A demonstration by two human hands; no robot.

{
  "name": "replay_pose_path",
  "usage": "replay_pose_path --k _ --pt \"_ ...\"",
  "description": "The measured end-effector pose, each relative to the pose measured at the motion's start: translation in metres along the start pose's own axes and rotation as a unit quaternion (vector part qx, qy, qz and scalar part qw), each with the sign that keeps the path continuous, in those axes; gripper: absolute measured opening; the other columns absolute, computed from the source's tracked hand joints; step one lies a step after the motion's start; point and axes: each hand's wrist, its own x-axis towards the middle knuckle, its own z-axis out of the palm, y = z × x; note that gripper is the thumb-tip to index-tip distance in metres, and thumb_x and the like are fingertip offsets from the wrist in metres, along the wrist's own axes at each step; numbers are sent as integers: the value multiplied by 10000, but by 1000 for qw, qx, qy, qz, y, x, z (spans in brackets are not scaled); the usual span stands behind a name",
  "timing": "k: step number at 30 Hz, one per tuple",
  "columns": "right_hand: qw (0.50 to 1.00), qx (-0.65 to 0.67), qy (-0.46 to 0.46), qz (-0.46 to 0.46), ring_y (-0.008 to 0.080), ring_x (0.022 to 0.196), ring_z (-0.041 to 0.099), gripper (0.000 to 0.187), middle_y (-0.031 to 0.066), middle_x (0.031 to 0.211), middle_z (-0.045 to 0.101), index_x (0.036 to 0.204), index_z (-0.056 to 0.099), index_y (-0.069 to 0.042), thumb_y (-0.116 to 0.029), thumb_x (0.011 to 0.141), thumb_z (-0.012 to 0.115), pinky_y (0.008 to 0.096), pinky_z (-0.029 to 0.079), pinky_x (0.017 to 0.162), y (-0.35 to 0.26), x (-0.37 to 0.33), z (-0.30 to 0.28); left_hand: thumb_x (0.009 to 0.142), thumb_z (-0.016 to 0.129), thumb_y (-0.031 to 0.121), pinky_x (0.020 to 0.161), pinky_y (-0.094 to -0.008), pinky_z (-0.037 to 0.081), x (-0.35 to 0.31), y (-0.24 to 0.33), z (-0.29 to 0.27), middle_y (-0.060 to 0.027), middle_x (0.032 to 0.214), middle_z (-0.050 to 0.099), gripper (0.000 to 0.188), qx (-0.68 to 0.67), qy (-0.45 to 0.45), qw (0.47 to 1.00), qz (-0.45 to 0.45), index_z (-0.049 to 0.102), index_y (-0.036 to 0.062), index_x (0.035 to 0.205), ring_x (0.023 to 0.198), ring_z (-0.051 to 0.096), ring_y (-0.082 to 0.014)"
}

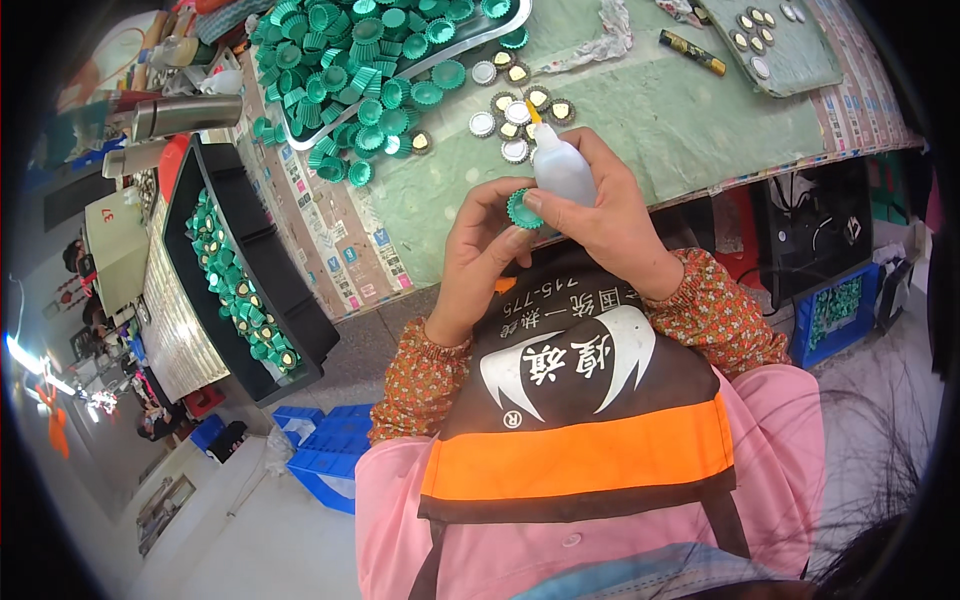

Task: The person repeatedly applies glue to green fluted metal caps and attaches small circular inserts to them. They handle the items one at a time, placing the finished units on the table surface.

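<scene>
My right hand [618, 222] is wrapped round a white squeeze bottle [565, 168] whose orange nozzle points up and away over the table. Between my two hands is a small green fluted cup [524, 209]. The fingers of my left hand [472, 245] close on its left side, and my right thumb rests at its right edge. What lies inside the cup is too small to make out. Just beyond the bottle, several dark fluted cups [562, 110] with pale centres and round white discs [482, 124] lie in a loose group on the green table surface [430, 215].
A clear tray [478, 42] heaped with green fluted cups [360, 50] stands at the far left, some spilling over. Left of the table, a black bin [285, 290] holds more cups. A marker [692, 52] and a board [800, 75] lie far right. Blue crates [335, 445] stand below.
</scene>
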Motion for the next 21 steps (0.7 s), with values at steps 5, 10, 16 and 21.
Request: replay_pose_path --k 5,10,16,21 --pt "998 -44 -32 -42 102 888 591 367 51 1011 603 1244 520 -17 -156 952 694 286 513 755 0 -4 -3 1025 589 182 750 -298 584 -8 1 -1 -120 1247 582 451 -81 15 996 -33 431 47 1425 998 632 -165" --pt "944 -238 -76 -214 285 912 680 407 152 1072 633 1260 524 -4 -140 920 702 386 541 800 -4 -7 -31 1038 557 181 819 -347 624 -15 8 -9 -177 1346 563 470 -180 30 982 -46 401 61 1465 1073 639 -218" --pt "954 -215 -81 -193 333 774 695 340 152 992 665 1115 612 -32 -162 847 775 377 532 660 -17 -31 -29 1045 544 168 808 -338 636 -22 2 -18 -202 1371 548 527 -251 34 966 -58 351 66 1525 1070 647 -216" --pt "925 -255 -89 -267 320 687 680 305 107 818 657 1053 631 -62 -188 827 793 373 517 597 -10 -32 -23 1044 545 165 807 -338 637 -25 -3 -20 -221 1375 550 527 -258 30 964 -63 354 54 1523 1059 665 -219"
